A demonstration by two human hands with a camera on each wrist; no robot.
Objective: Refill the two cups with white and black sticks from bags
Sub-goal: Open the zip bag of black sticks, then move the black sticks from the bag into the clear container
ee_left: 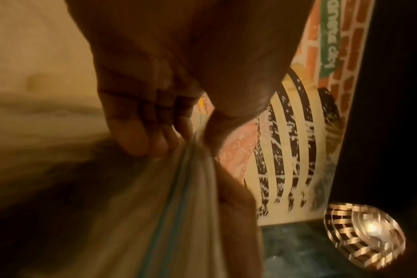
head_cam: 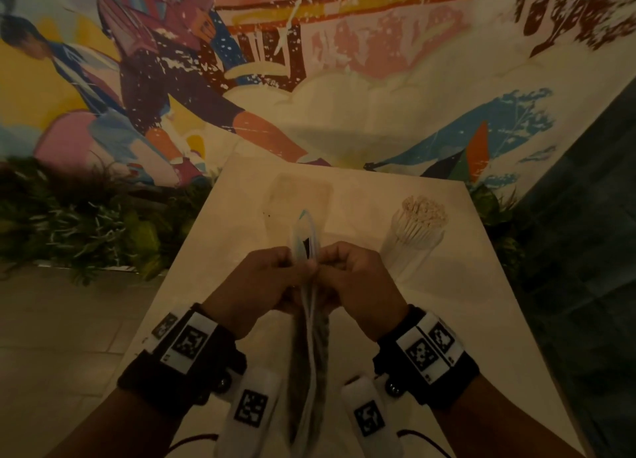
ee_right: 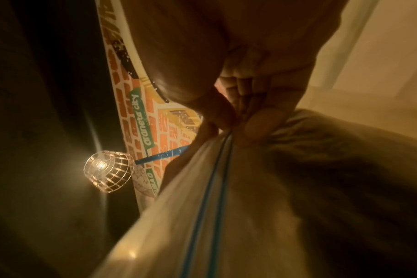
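Pinching the zip-top bag [head_cam: 307, 306] at its mouth, my left hand [head_cam: 256, 287] and right hand [head_cam: 358, 285] sit knuckle to knuckle at 6 o'clock, closest to me, each with thumb and curled fingers clamped on one lip of the seal; the left wrist view shows fingertips [ee_left: 152, 143] bunched on the plastic beside a thin blue zip line, and the right wrist view shows the same grip from the other side with two blue lines running down the film. I judge I am parting the seal, since a small gap shows at its far end. The bag hangs between my wrists, dark inside, so I take it for the black sticks, though blur hides them. It should handle as light, limp and slick film with loose, shifting contents, so the stiffer zip strip is the place to hold, not the sagging body. Further out at 1 o'clock on the pale table [head_cam: 481, 285] stands a cup [head_cam: 414, 241] packed with white sticks [head_cam: 425, 210]. At 12 o'clock a faint clear container [head_cam: 299, 196] sits, contents unclear. Beyond hangs a painted mural [head_cam: 309, 62]
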